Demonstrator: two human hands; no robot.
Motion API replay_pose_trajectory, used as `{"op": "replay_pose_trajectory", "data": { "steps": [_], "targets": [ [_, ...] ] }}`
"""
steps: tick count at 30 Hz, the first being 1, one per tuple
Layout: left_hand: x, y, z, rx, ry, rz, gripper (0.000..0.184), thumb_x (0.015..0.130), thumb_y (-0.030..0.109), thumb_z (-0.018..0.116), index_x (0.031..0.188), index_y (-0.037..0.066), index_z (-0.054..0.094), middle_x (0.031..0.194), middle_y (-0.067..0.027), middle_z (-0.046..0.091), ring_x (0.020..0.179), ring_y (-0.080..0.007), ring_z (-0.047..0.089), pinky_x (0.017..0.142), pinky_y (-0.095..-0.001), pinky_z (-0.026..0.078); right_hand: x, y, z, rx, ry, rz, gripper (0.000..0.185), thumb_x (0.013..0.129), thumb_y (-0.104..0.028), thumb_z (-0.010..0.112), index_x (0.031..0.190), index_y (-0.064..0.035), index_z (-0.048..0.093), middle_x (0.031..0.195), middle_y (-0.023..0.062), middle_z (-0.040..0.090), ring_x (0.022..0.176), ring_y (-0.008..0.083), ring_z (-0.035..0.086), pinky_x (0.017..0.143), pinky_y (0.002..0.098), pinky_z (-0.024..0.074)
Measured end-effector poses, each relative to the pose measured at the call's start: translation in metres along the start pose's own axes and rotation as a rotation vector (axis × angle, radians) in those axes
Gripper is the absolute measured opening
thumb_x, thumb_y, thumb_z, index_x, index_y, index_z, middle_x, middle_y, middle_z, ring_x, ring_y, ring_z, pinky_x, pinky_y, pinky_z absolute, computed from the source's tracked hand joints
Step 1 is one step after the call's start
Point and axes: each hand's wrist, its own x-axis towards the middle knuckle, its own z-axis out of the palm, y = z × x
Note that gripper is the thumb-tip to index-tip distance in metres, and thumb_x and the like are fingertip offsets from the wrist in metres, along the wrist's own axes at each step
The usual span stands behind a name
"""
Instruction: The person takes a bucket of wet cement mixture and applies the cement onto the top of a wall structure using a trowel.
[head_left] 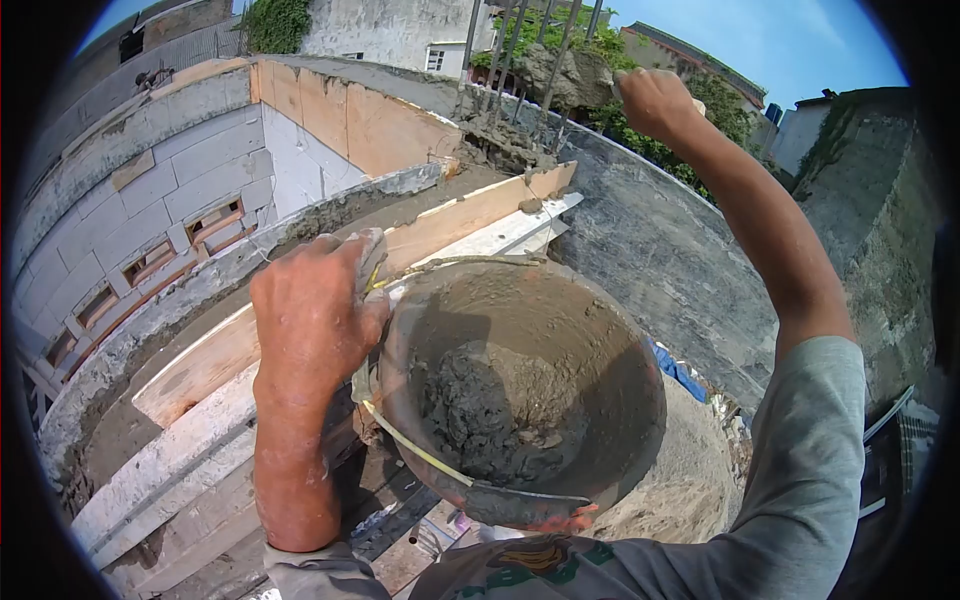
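Note:
A large bucket [640, 400] is tilted below me, with wet grey mortar [500, 410] at its bottom and smeared up its inner wall. Its thin yellow handle [415, 443] lies along the left side of the rim. My left hand [315, 300] is closed at that left rim, gripping the bucket where handle and rim meet. Raised at the upper right, my right hand [655, 103] is a fist around a trowel, mostly hidden by the fingers. A lump of mortar [568, 78] sits just left of this fist, in front of upright steel bars [510, 60].
Formwork boards [480, 215] run beside a channel of wet concrete [400, 205] left of the bucket. Beyond it stands a white block wall [180, 180] with small openings. A rough grey wall [660, 250] lies right, with a sand heap [670, 480] below.

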Motion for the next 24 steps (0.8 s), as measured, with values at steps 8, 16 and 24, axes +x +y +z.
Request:
{"op": "replay_pose_trajectory", "data": {
  "steps": [8, 16, 24],
  "targets": [
    [0.0, 0.002, 0.001, 0.017, 0.01, -0.028, 0.051, 0.059, 0.018, 0.077, 0.109, 0.009, 0.07, 0.088, -0.0148, 0.067, 0.08, -0.035, 0.064, 0.072, -0.0432, 0.048, 0.035, -0.032, -0.015, -0.126, -0.017, 0.0, 0.011, 0.083, -0.014, 0.063, 0.088, -0.0113, 0.073, 0.092, 0.0097, 0.073, 0.089, 0.0242, 0.071, 0.071, 0.0367, 0.0569],
    [0.002, 0.002, 0.003, 0.011, 0.026, -0.039, 0.05, 0.06, 0.019, 0.078, 0.109, 0.009, 0.071, 0.083, -0.0139, 0.065, 0.078, -0.0344, 0.064, 0.069, -0.0425, 0.048, 0.05, -0.047, 0.02, -0.056, -0.197, -0.22, 0.012, 0.075, -0.007, 0.064, 0.084, -0.0039, 0.072, 0.086, 0.0149, 0.071, 0.083, 0.0296, 0.071, 0.071, 0.0394, 0.0572],
    [0.002, 0.004, -0.002, 0.034, -0.069, -0.064, 0.051, 0.066, 0.023, 0.078, 0.114, 0.012, 0.068, 0.088, -0.0118, 0.065, 0.085, -0.0316, 0.065, 0.071, -0.0431, 0.049, 0.06, -0.009, 0.012, -0.087, -0.087, -0.17, 0.01, 0.074, -0.012, 0.065, 0.078, -0.0045, 0.07, 0.079, 0.0151, 0.07, 0.079, 0.0291, 0.07, 0.069, 0.0412, 0.0568]
  ]
}}
